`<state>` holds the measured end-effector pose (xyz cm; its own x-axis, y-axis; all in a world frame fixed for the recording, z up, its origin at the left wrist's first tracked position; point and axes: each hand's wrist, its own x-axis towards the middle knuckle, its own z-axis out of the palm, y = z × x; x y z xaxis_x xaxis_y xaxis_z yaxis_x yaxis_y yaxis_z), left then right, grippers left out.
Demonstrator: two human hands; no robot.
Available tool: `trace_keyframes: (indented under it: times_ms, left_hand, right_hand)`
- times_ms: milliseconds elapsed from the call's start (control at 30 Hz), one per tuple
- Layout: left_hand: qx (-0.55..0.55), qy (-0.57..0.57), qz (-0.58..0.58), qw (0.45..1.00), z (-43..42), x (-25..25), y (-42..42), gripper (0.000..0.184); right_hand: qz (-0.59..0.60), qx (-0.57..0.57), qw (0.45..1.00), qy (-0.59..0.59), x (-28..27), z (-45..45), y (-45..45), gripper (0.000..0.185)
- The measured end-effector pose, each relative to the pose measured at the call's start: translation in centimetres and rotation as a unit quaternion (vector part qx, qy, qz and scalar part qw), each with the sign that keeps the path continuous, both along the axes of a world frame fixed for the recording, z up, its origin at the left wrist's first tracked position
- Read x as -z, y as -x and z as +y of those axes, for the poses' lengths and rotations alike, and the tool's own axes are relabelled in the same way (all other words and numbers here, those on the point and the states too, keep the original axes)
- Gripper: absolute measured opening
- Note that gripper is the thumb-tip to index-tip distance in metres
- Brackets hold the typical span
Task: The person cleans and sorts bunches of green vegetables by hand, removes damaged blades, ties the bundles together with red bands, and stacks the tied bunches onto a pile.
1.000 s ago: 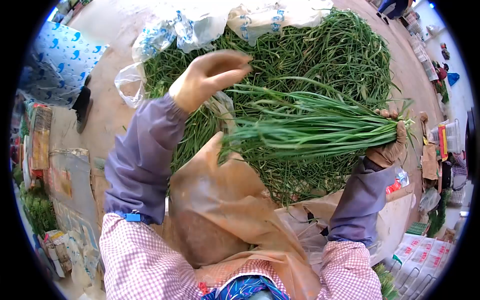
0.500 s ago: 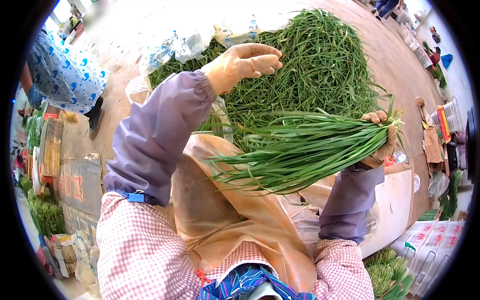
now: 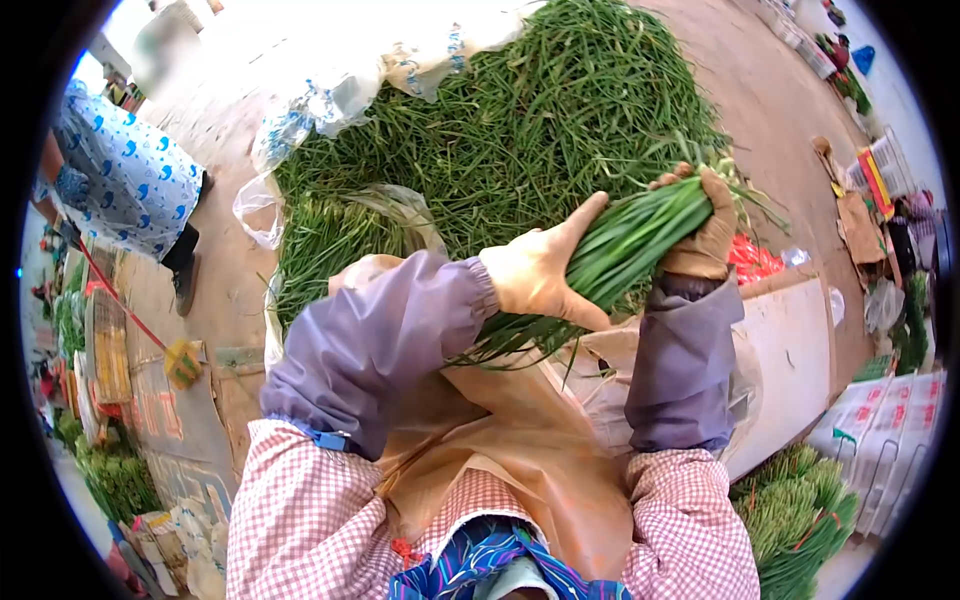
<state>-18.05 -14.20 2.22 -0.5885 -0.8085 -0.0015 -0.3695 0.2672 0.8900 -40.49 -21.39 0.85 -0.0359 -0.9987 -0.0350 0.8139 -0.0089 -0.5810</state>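
My right hand (image 3: 704,232), in a tan glove, is closed round the pale root end of a bunch of green garlic chives (image 3: 632,245). Across the middle of the bunch lies my left hand (image 3: 540,275), gloved too, its thumb and forefinger spread either side of the leaves and clasping them. Its other fingers are hidden behind the bunch. The loose leaf tips hang below my left wrist, above the tan apron (image 3: 520,420). Beyond both hands rises a large heap of loose chives (image 3: 520,130).
Clear plastic sheeting (image 3: 345,100) edges the heap's far left side. A person in a blue-patterned apron (image 3: 130,170) stands at the left, holding a red-handled tool. Tied green bundles (image 3: 795,510) and white packs (image 3: 880,430) lie at the lower right, near a pale board (image 3: 785,350).
My left hand has come down from above the heap onto the chives, narrowing the spread leaves. My right hand has moved up and left, tilting the bunch. The view has shifted.
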Motion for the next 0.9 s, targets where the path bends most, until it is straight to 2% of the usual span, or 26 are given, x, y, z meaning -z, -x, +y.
trace_keyframes:
  times_ms: [67, 100, 200, 267, 333, 500, 567, 600, 667, 733, 767, 833, 867, 900]
  left_hand:
    - [-0.028, -0.062, 0.023, 0.997, 0.6, 1.7, 0.5, 0.126]
    - [-0.005, -0.096, 0.123, 0.988, 0.6, 4.1, 0.7, 0.12]
    - [0.035, -0.171, 0.233, 0.957, 1.0, 7.8, 1.3, 0.114]
    - [0.063, -0.278, 0.272, 0.919, 2.3, 5.4, 1.5, 0.095]
    - [0.023, -0.373, 0.164, 0.913, 3.6, 1.9, 1.1, 0.082]
    - [-0.046, -0.489, 0.189, 0.85, 5.4, 4.4, 2.1, 0.057]
    - [-0.074, -0.496, 0.204, 0.841, 5.8, 4.7, 2.1, 0.047]
    - [-0.087, -0.491, 0.208, 0.841, 5.8, 4.4, 1.7, 0.042]
    - [-0.085, -0.465, 0.197, 0.859, 5.3, 2.7, 0.2, 0.032]
    - [-0.042, -0.437, 0.134, 0.888, 4.7, -1.1, -1.9, 0.029]
    - [-0.041, -0.371, 0.109, 0.921, 4.1, -1.2, -3.2, 0.028]
    - [-0.04, -0.362, 0.028, 0.931, 4.2, -3.9, -5.1, 0.023]
    - [-0.039, -0.422, -0.026, 0.905, 4.3, -6.3, -5.8, 0.019]
    - [0.007, -0.409, -0.03, 0.912, 4.5, -5.1, -7.6, 0.011]
  right_hand:
    - [-0.006, 0.024, 0.999, -0.041, -0.1, 0.6, -0.3, 0.02]
    - [-0.01, 0.026, 0.998, -0.058, 0.1, 0.6, -0.3, 0.019]
    - [-0.025, 0.007, 0.996, -0.081, 1.2, 0.0, 0.0, 0.017]
    - [-0.017, 0.05, 0.992, -0.118, 1.4, -0.3, -0.2, 0.017]
    - [-0.009, 0.058, 0.991, -0.119, 1.8, -0.6, -0.1, 0.017]
    - [-0.023, 0.083, 0.987, -0.132, 2.7, -0.9, -0.2, 0.021]
    - [-0.027, 0.06, 0.99, -0.128, 2.8, -1.2, 0.4, 0.023]
    - [-0.006, 0.056, 0.994, -0.094, 2.8, -0.8, 0.5, 0.029]
    - [-0.037, -0.039, 0.998, -0.025, 2.4, -0.5, 1.3, 0.038]
    - [-0.032, -0.052, 0.993, 0.097, 1.9, 1.0, 0.9, 0.056]
    - [-0.1, -0.084, 0.984, 0.124, 2.3, 0.7, 0.7, 0.061]
    - [-0.196, -0.136, 0.96, 0.149, 3.3, 0.9, 0.3, 0.069]
    - [-0.233, -0.146, 0.95, 0.15, 3.3, 1.1, -0.6, 0.067]
    - [-0.252, -0.141, 0.95, 0.121, 3.7, 1.3, -1.6, 0.066]
